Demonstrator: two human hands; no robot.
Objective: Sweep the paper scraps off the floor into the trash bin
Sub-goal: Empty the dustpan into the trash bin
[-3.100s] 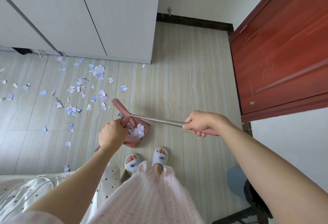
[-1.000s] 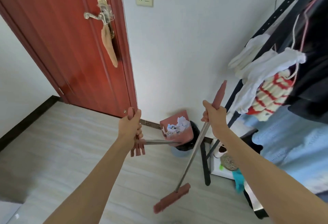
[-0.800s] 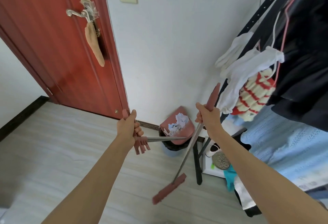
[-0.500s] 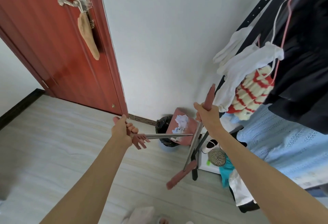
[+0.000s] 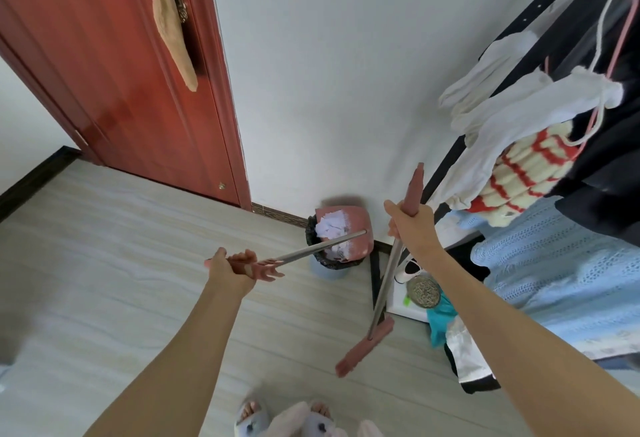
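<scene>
Tipped further than half a second ago, the pink plastic dustpan (image 5: 349, 229) now hangs mouth-down over the black-lined trash bin (image 5: 330, 260), white paper scraps (image 5: 332, 229) at its lip; emptying looks underway. Its steel handle runs back to the left hand (image 5: 230, 268), whose grip is closed around the pink end. Beyond the pan, the right hand (image 5: 410, 225) clasps the pink broom (image 5: 382, 298), head raised.

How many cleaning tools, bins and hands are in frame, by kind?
Long-handled pink brooms: 1, the pink broom with metal shaft, held by the right hand.
Pink dustpans: 1, the pink dustpan holding white paper scraps, tipped over the bin, handle in the left hand.
Bins: 1, the black-lined trash bin.
Hands: 2.
Total: 5.
</scene>
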